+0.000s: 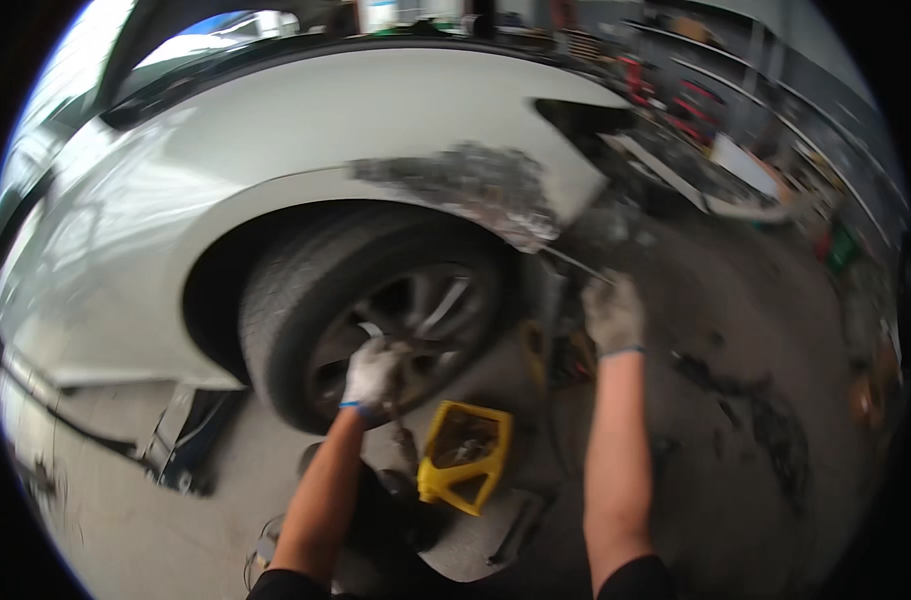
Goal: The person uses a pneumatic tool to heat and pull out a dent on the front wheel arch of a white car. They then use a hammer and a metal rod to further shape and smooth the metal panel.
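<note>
A light-coloured car's fender [305,120] has a scraped, grey-black patch [475,180] above the wheel arch. My right hand [613,312], in a whitish work glove, is closed on a thin metal rod [577,263]. The rod's far end reaches the fender's lower corner, just below the bared patch. In front of the wheel [315,300] is my gloved left hand [373,372], fingers curled. A brownish shaft [403,440] shows below that hand; blur hides whether it is held. The wheel stands in the arch, near my left hand.
A cut-open yellow plastic jug [436,490] with small parts inside stands by the wheel. A floor jack [187,460] lies under the car at left. Dark debris [765,420] litters the floor at right. Shelves [745,80] line the back right.
</note>
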### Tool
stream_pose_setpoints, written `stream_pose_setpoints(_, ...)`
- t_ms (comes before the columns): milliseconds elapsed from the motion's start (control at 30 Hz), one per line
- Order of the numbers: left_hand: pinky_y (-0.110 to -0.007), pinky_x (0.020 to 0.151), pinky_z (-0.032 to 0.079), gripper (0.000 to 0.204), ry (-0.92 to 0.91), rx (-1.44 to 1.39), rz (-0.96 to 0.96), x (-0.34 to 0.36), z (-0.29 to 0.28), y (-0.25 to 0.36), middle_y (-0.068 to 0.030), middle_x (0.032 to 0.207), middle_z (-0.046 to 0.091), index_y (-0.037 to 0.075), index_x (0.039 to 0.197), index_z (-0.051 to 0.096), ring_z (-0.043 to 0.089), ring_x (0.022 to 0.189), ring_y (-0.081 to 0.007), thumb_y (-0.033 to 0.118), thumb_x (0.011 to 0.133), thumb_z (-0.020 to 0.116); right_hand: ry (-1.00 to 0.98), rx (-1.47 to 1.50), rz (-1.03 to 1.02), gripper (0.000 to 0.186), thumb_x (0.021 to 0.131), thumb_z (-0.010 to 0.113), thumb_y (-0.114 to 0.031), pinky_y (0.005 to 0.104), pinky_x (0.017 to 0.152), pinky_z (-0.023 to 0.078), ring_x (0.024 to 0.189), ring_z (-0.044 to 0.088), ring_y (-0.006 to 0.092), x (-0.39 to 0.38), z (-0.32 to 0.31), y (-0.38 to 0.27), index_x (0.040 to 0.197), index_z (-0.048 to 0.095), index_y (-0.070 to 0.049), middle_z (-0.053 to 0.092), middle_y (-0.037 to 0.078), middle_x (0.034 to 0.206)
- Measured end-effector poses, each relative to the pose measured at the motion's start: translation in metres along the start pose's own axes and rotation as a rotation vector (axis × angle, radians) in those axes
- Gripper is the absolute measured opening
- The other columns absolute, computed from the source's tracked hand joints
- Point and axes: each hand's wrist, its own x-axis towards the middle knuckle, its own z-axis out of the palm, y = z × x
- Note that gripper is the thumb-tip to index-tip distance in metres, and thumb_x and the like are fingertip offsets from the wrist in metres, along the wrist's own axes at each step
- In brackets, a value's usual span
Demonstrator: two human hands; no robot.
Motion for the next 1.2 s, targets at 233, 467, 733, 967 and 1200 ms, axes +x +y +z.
stream_pose_setpoints(233, -0.025, 0.059, 0.044, 0.020, -0.036, -0.083, 0.154, 0.019, 0.007, -0.030, 0.0010, 0.073, 0.059, 0.003, 0.094, 0.064, 0.052, 0.063, -0.0076, 0.023, 0.093, 0.066, 0.265, 0.010, -0.098, 0.025, 0.102, 0.053, -0.023, 0.0337, 0.062, 0.057, 0.070, 0.058, 0.0203, -0.020, 0.024, -0.018, 0.101, 0.055, 0.001, 0.057, 0.010, 0.085)
stream_pose_setpoints(467, -0.024, 0.056, 0.044, 0.016, -0.032, -0.136, 0.169, 0.017, 0.008, -0.025, 0.0014, 0.071, 0.058, 0.004, 0.096, 0.066, 0.051, 0.059, -0.0072, 0.020, 0.093, 0.066, 0.280, 0.022, -0.081, 0.029, 0.102, 0.053, -0.026, 0.0343, 0.064, 0.059, 0.072, 0.062, 0.0203, -0.016, 0.030, -0.010, 0.102, 0.056, 0.003, 0.059, 0.010, 0.086)
stream_pose_setpoints(733, -0.023, 0.055, 0.044, 0.016, -0.061, -0.149, 0.161, 0.017, 0.012, -0.024, 0.0014, 0.071, 0.058, 0.003, 0.096, 0.065, 0.051, 0.059, -0.0068, 0.019, 0.094, 0.065, 0.246, 0.029, -0.100, 0.029, 0.102, 0.053, -0.025, 0.0344, 0.064, 0.059, 0.074, 0.061, 0.0205, -0.009, 0.021, -0.017, 0.106, 0.056, 0.003, 0.059, 0.012, 0.090)
stream_pose_setpoints(967, -0.024, 0.055, 0.045, 0.017, -0.035, -0.107, 0.156, 0.014, 0.018, -0.022, 0.0011, 0.072, 0.058, 0.004, 0.096, 0.065, 0.051, 0.059, -0.0072, 0.021, 0.093, 0.067, 0.217, 0.084, -0.006, 0.028, 0.101, 0.055, -0.025, 0.0349, 0.064, 0.058, 0.073, 0.062, 0.0210, -0.007, 0.031, -0.004, 0.102, 0.059, 0.002, 0.061, 0.011, 0.088)
stream_pose_setpoints(1200, -0.024, 0.057, 0.046, 0.023, -0.044, -0.096, 0.150, 0.017, 0.017, -0.023, 0.0013, 0.073, 0.059, 0.003, 0.100, 0.065, 0.053, 0.062, -0.0073, 0.024, 0.092, 0.070, 0.216, -0.068, 0.155, 0.035, 0.103, 0.050, -0.036, 0.0317, 0.053, 0.049, 0.061, 0.057, 0.0186, -0.018, 0.071, 0.023, 0.094, 0.058, -0.003, 0.060, 0.008, 0.077)
